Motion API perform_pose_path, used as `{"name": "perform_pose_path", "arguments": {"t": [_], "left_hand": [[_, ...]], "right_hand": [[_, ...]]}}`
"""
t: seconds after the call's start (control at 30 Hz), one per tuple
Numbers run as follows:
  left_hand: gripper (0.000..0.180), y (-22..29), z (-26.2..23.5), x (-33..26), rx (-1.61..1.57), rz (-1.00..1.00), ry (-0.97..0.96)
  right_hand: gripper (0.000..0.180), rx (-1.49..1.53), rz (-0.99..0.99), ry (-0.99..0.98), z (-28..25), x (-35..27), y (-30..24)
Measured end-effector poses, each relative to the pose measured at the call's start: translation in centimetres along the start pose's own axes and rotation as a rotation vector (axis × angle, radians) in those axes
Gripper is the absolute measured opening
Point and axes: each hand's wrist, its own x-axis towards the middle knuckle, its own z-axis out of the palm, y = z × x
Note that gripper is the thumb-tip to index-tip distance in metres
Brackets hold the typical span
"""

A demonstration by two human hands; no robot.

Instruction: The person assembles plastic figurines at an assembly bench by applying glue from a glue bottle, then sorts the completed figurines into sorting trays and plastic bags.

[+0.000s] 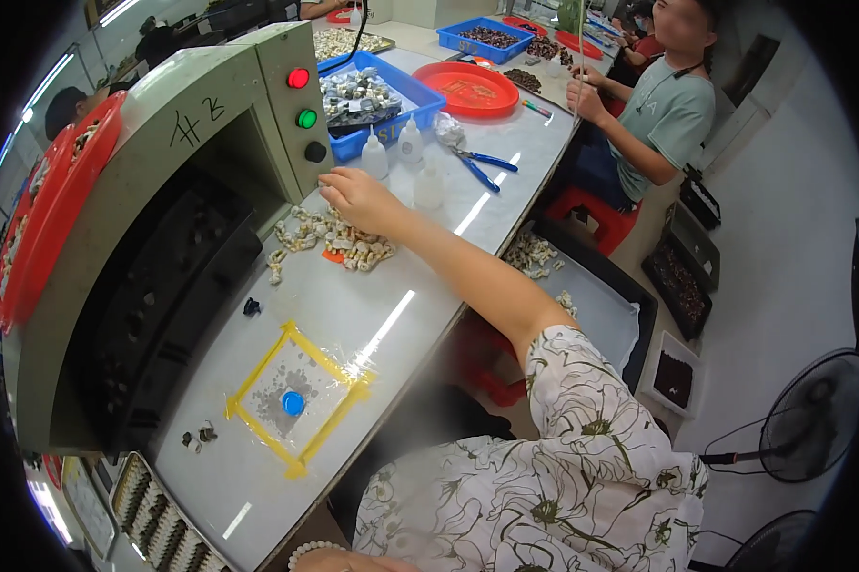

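My right hand (361,198) reaches forward to the foot of the machine's control panel, with the fingers drawn together. What they hold, if anything, is too small to make out. Just below the hand lies a heap of small cream-and-brown pieces (363,250) on the white table, with a bit of orange among them. Only a sliver of my left hand (358,562) shows at the lower edge, beside a white bead bracelet (313,547); its fingers are out of sight. A round blue cap (293,403) sits inside a yellow tape square (301,461) on the table.
A grey-green machine (186,124) with a dark opening stands left. Squeeze bottles (410,143), blue-handled pliers (482,167), a blue bin (420,95) and a red tray (467,91) lie beyond my hand. A co-worker (672,124) sits far right; a fan (810,419) stands at right.
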Motion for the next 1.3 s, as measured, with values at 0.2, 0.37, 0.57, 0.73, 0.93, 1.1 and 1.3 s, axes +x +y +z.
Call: {"name": "perform_pose_path", "arguments": {"t": [0.2,0.37,0.57,0.73,0.93,1.1,1.3], "left_hand": [[0.023,0.3,0.7,-0.3,-0.125,-0.174,0.119],[0.031,1.2,-0.2,0.0,0.043,0.0,-0.108],[0.037,3.8,2.1,-5.2,0.777,-0.021,0.958],[0.042,6.6,-1.3,-13.2,2.211,-0.798,1.502],[0.052,6.1,-5.4,-13.1,2.193,-0.968,1.396],[0.036,5.8,-7.9,-13.6,2.189,-1.165,1.138],[0.028,5.1,-7.9,-11.2,2.045,-1.239,1.236]], "right_hand": [[0.031,-0.155,0.188,-0.131,2.2,1.5,3.5],[0.028,0.05,0.167,-0.394,4.7,1.6,-1.9],[0.033,0.119,0.161,-0.352,-1.9,-1.6,-4.6],[0.032,0.305,0.248,-0.356,-6.2,-6.2,-6.3],[0.026,0.439,0.358,-0.153,-6.4,-10.5,-10.3],[0.015,0.146,0.238,-0.191,-7.0,-10.1,-9.6],[0.011,-0.034,0.223,-0.265,-6.9,-9.0,-9.8]]}}
